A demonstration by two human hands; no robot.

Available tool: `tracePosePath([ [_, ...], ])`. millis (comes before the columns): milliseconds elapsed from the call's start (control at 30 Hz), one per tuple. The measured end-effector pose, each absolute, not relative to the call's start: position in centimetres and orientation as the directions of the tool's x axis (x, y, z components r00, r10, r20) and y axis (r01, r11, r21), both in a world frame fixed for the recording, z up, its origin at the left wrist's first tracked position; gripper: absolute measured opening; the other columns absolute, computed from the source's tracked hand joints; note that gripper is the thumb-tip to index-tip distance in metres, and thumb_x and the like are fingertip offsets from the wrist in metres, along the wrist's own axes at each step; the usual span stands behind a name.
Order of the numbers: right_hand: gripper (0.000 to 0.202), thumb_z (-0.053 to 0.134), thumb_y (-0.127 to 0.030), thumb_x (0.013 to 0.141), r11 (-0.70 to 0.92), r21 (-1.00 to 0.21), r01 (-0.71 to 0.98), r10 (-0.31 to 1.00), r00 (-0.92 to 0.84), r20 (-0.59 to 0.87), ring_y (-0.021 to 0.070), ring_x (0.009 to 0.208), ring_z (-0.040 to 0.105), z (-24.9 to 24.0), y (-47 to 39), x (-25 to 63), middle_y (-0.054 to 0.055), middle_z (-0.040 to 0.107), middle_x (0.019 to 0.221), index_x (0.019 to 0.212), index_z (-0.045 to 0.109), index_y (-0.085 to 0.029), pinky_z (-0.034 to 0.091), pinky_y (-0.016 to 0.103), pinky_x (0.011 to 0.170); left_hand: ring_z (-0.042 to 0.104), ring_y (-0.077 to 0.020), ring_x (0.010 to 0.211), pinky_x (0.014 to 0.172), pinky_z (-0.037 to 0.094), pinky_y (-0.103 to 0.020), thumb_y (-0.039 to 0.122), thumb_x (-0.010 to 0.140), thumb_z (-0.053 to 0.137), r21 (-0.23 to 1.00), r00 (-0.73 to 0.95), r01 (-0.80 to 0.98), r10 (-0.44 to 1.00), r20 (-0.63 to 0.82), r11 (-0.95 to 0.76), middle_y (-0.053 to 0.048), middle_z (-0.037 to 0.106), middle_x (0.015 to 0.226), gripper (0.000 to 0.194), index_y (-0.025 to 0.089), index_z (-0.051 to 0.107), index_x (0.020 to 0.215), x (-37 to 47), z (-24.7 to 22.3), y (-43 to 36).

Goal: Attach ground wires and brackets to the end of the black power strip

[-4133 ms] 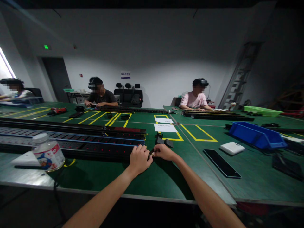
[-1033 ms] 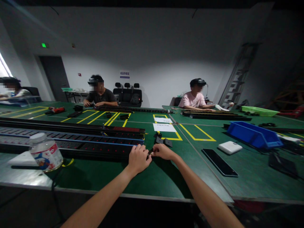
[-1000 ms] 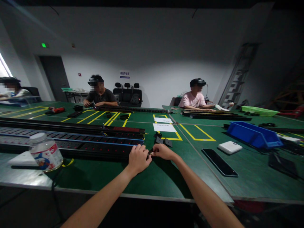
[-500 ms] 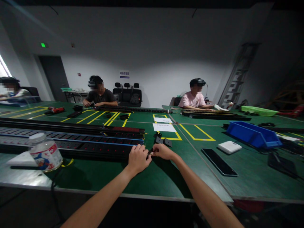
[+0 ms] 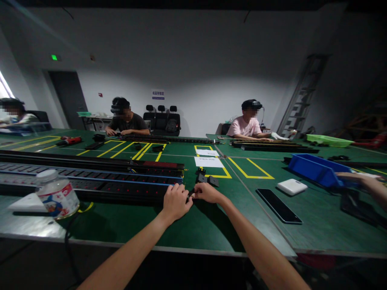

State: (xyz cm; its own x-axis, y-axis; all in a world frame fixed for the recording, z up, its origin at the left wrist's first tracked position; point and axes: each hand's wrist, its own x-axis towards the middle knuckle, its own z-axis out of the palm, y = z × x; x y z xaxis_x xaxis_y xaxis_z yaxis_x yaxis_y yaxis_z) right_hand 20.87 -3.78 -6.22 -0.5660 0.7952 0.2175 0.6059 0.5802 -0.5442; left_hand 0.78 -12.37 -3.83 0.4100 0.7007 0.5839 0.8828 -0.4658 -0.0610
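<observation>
My left hand (image 5: pixel 177 203) lies over the right end of a long black strip (image 5: pixel 133 192) with red dots, its fingers curled round that end. Close beside it, my right hand (image 5: pixel 207 193) is closed in a pinch at the strip's end; what is between its fingertips is too small to name. The fingertips of both hands nearly meet. Just beyond my right hand sit small black blocks (image 5: pixel 213 181) on the green table (image 5: pixel 193 235). Further back lie white paper labels (image 5: pixel 208 162).
A clear jar (image 5: pixel 59 195) stands at the left. On the right are a phone (image 5: pixel 278 205), a white box (image 5: pixel 292 187) and a blue bin (image 5: pixel 320 171), with another person's arm (image 5: pixel 367 185) reaching to it. More people sit across the table.
Another person's arm has come in from the right edge and reached the blue bin. Both my hands have stayed in place.
</observation>
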Motion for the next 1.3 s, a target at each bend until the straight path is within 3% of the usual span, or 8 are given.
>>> tracePosePath([
  [1300, 0.018, 0.074, -0.033, 0.08, 0.571, -0.528, 0.628, 0.804, -0.558, 0.205, 0.0124, 0.061, 0.053, -5.76, -4.1, 20.75, 0.0, 0.063, 0.068, 0.079, 0.068, -0.016, 0.03, 0.022, 0.053, 0.053, -0.0263, 0.094, 0.08, 0.037, -0.042, 0.033, 0.088, 0.057, -0.04, 0.406, 0.878, 0.699, 0.588, -0.476, -0.01, 0.063, 0.091, 0.021, 0.019, 0.071, 0.083, 0.78, -3.75, -12.38],
])
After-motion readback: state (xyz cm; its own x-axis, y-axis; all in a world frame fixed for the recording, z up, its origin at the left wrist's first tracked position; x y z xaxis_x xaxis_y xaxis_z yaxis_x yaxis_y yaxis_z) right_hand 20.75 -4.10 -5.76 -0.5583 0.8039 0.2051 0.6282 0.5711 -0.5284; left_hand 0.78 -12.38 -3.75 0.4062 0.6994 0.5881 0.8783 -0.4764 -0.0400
